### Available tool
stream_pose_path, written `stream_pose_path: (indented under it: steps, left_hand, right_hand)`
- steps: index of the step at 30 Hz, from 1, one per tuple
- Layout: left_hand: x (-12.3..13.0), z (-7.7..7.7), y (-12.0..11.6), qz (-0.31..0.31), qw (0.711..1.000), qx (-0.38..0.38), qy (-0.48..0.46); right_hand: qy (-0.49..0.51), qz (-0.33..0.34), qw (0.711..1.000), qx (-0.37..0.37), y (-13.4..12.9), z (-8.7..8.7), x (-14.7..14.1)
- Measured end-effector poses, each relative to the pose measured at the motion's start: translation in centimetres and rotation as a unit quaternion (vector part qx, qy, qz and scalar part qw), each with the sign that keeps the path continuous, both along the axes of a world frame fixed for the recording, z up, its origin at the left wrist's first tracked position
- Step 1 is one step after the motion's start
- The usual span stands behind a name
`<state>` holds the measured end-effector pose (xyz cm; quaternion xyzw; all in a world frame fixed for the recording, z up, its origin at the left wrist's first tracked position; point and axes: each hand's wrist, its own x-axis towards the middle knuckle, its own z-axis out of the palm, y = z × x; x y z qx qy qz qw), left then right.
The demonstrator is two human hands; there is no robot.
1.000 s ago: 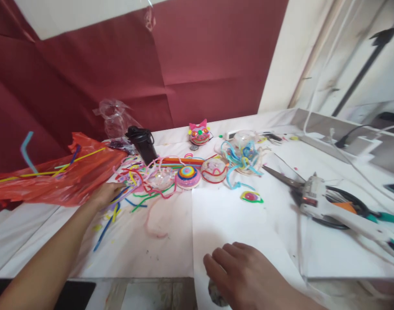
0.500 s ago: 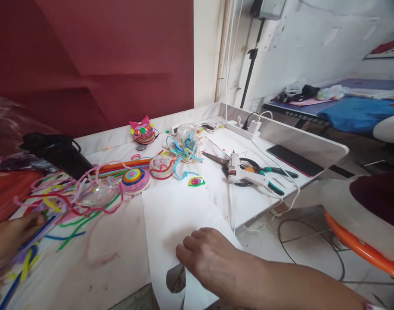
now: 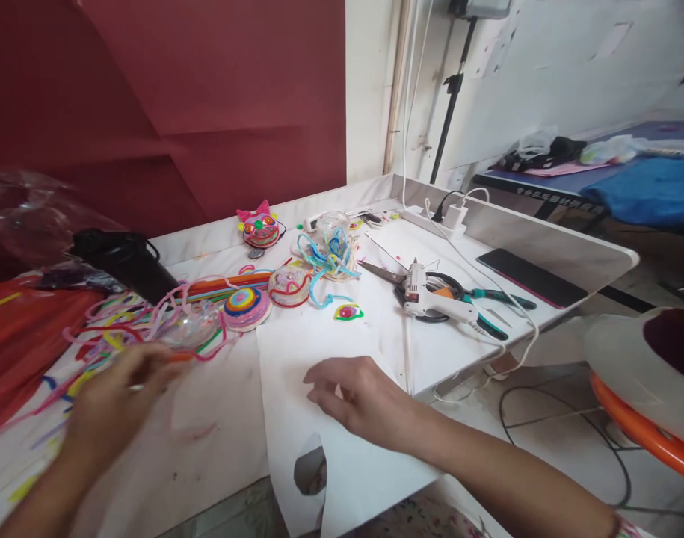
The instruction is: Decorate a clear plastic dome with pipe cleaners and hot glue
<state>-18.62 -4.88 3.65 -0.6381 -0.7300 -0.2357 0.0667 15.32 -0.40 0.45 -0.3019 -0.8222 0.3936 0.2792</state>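
My left hand [image 3: 114, 396] holds a small orange piece [image 3: 180, 356] at its fingertips, in front of the tangled pipe cleaners [image 3: 111, 317]. Above the white paper [image 3: 288, 359], which has a hole cut near its front edge, my right hand [image 3: 353, 392] hovers with curved, parted fingers and nothing between them. Behind the paper lie a coiled rainbow disc [image 3: 244, 305], a green-edged eye shape [image 3: 348, 312] and a bundle of blue strands [image 3: 333, 258]. A pink cat-like face [image 3: 261, 226] stands farther back.
A white glue gun [image 3: 431, 299] lies over scissors [image 3: 382, 272] and pliers [image 3: 501, 299] at the right, near a black phone [image 3: 532, 278]. A black tumbler [image 3: 125, 263] leans at the left beside red plastic [image 3: 16, 344]. An orange-rimmed stool [image 3: 644, 430] stands right of the table.
My left hand has moved right from the pipe cleaners, now with an orange piece. My right hand has lifted slightly and its fingers have parted. The view has shifted.
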Motion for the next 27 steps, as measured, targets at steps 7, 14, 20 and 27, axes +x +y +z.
stream_pose_path:
  steps: [7,14,20,27]
  left_hand:
    - [13.5,-3.1,2.8,-0.304,0.947,0.042,-0.096]
    - [13.8,-4.2,4.4,-0.395,0.905,0.152,-0.037]
    - [13.9,-4.7,4.8,-0.318,0.929,0.037,-0.185]
    - [12.8,-5.5,6.8,-0.211,0.855,-0.12,-0.459]
  right_hand:
    - [0.214,0.028,0.912,-0.348,2.0,-2.0,-2.3]
    - [0.255,-0.008,0.896,-0.364,3.0,-2.0,-1.3]
    - [0.255,-0.023,0.9,-0.352,3.9,-2.6,-1.7]
    - [0.255,-0.06,0.856,-0.445,6.1,-2.9,-1.0]
